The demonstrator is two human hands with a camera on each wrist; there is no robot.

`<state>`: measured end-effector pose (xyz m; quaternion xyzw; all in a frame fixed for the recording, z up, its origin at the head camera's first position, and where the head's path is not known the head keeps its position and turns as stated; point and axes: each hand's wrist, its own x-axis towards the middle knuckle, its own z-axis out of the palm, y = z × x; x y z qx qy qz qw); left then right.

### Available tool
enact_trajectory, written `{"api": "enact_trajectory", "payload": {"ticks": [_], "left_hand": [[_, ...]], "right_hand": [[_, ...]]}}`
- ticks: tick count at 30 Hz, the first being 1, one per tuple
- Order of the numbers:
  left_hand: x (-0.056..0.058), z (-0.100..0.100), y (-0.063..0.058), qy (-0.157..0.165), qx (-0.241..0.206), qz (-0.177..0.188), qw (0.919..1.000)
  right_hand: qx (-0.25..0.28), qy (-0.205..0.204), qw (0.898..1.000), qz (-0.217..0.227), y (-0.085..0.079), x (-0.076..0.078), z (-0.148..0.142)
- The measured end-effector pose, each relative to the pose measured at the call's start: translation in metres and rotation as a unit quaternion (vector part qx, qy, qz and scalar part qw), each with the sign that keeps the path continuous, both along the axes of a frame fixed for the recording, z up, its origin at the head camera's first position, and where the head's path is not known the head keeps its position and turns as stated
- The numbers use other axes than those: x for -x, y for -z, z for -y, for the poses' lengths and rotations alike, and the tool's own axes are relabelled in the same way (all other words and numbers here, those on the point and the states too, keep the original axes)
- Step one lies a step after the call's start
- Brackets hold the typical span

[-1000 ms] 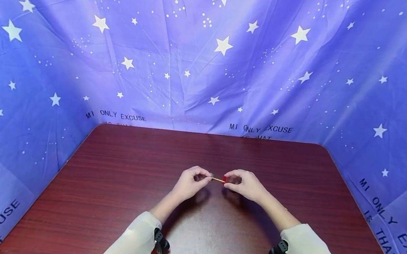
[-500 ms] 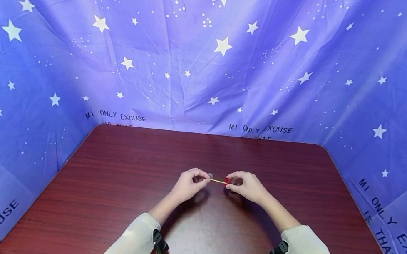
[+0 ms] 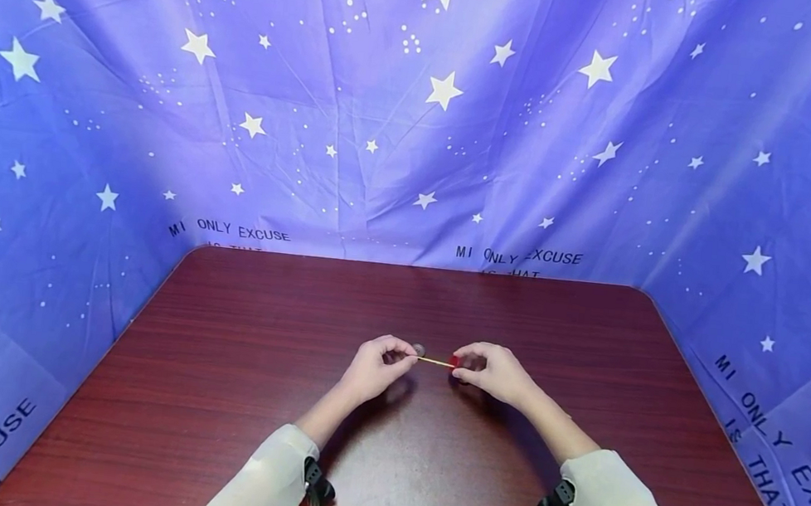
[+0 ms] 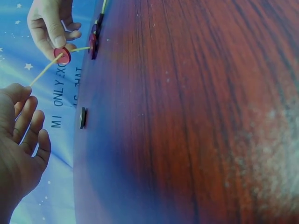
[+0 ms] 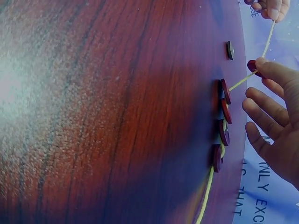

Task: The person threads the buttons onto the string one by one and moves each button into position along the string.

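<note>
My left hand [image 3: 377, 368] pinches the end of a thin yellow cord [image 4: 45, 71] between thumb and forefinger. Facing it, my right hand [image 3: 500, 374] pinches a red button [image 4: 62, 56] by its edge. The cord passes through this button and stretches taut back to my left fingertips. Beyond the button, in the right wrist view, it runs down to several dark red buttons [image 5: 224, 133] strung along it on the table. One dark button [image 5: 230, 50] lies apart from the cord, near both hands.
The dark red wood-grain table [image 3: 246, 402] reaches back to a blue star-printed curtain [image 3: 361, 114], which also hangs at both sides. A black camera [image 3: 319, 485] is strapped at the left cuff, another camera [image 3: 555, 504] at the right cuff.
My right hand has slid slightly to the right with the red button, so a longer stretch of cord shows between the hands. My left hand stays nearly in place.
</note>
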<state>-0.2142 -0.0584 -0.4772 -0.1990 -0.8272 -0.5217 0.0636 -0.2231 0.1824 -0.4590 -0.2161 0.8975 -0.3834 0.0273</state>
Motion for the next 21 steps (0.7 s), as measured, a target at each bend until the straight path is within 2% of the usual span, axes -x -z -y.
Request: {"api": "enact_trajectory", "payload": {"ticks": [21], "left_hand": [[-0.001, 0.002, 0.004, -0.001, -0.004, 0.007, 1.0]], "right_hand": [[-0.019, 0.012, 0.999, -0.023, 0.014, 0.001, -0.002]]}}
